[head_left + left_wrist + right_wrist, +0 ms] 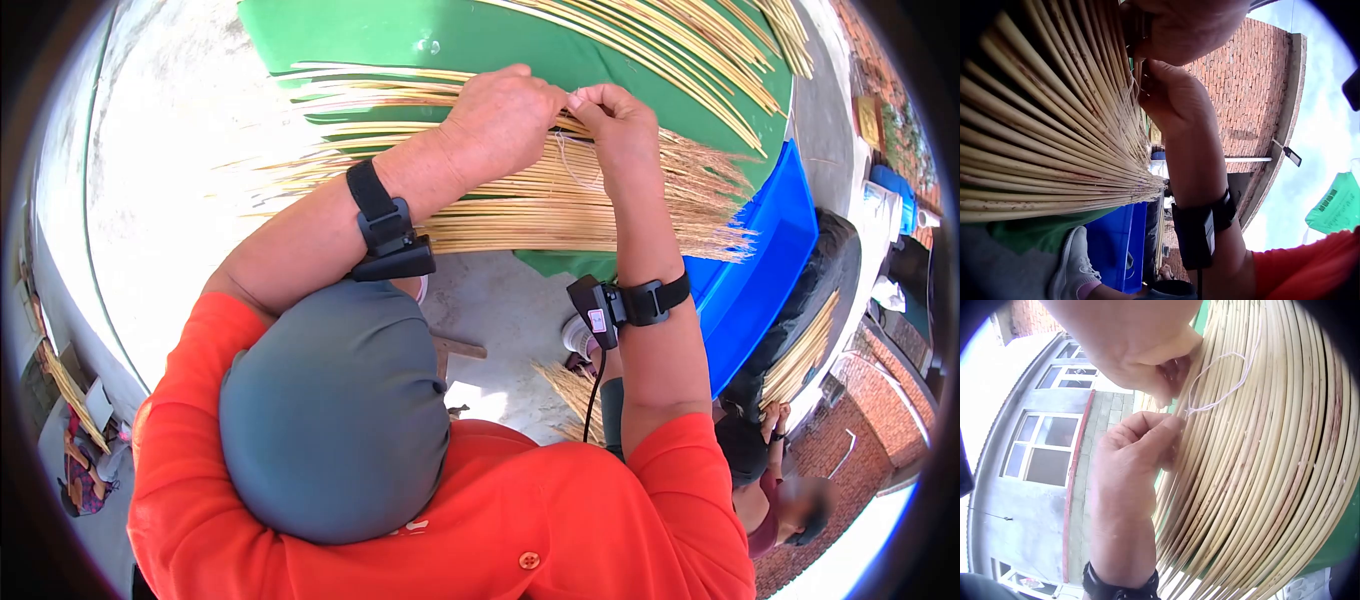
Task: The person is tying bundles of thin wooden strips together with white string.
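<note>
A row of pale straw stalks point(530, 215) with feathery tips lies side by side, joined by thin white string point(1225, 390) that loops loosely over them. At its far edge, my left hand point(505, 120) pinches a stalk between thumb and forefinger, close to a small knot in the string. Right beside it, the thumb and forefinger of my right hand point(625, 130) meet in a pinch on the string. The fingertips of the two hands almost touch. Most of the pinched string is hidden behind the fingers in the left wrist view.
A green cloth point(400, 40) lies under the stalks, with more loose stalks point(680, 50) at the far side. To the right stands a blue tray point(760, 270). Another person point(780, 500) sits at the right with stalks. A shoe point(1075, 265) shows below the row.
</note>
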Motion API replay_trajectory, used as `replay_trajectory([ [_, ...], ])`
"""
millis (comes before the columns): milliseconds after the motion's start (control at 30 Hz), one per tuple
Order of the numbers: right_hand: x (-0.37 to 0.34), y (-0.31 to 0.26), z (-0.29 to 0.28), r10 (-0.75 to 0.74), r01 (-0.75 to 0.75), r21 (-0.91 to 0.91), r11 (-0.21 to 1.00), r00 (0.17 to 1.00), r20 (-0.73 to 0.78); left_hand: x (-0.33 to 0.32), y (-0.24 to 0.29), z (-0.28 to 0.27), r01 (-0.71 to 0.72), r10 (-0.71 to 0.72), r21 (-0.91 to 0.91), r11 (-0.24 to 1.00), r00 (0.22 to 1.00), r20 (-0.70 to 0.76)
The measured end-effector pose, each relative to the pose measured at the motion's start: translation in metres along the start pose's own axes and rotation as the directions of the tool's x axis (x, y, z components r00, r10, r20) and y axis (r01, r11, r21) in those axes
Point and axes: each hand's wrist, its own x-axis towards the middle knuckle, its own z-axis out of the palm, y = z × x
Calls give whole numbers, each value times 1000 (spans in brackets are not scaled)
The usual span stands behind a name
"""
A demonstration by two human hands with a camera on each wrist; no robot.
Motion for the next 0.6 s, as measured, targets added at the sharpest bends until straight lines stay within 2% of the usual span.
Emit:
replay_trajectory([
  [67,1,-4,-7,85,-108,106,988,975,204,0,-2,1,-38,36,-41,998,999,-38],
  [167,1,-5,-8,97,-111,41,993,962,256,0,0,0,-10,9,-55,998,1000,-13],
  [200,0,-4,-6,96,-110,42,993,962,257,0,0,0,-9,8,-54,998,1000,-14],
  [267,-3,-1,2,-57,63,-104,993,997,60,0,-1,1,-8,9,-70,998,1000,16],
  [300,-3,-1,3,-56,62,-100,993,996,63,0,-1,3,-4,6,-67,998,1000,19],
  [333,-1,-3,3,39,-31,180,983,998,-44,-1,-1,5,27,-22,-44,999,994,104],
  [367,1,-6,2,159,-88,451,888,980,-122,-1,-1,6,53,-49,-18,998,982,184],
  [400,3,-11,-2,158,-87,451,888,980,-121,-3,-1,6,54,-50,-17,998,982,183],
  [467,8,-20,-12,119,-27,548,836,984,-133,-5,0,4,-1,8,-93,996,997,71],
  [500,4,-25,-11,143,-89,572,815,988,-51,-1,1,-2,79,-69,-51,996,984,164],
  [533,1,-29,-13,137,-83,567,820,989,-53,-1,2,-1,77,-68,-55,996,985,156],
  [600,-5,-34,-17,161,-138,710,690,986,35,-5,2,1,8,1,-149,989,998,64],
])
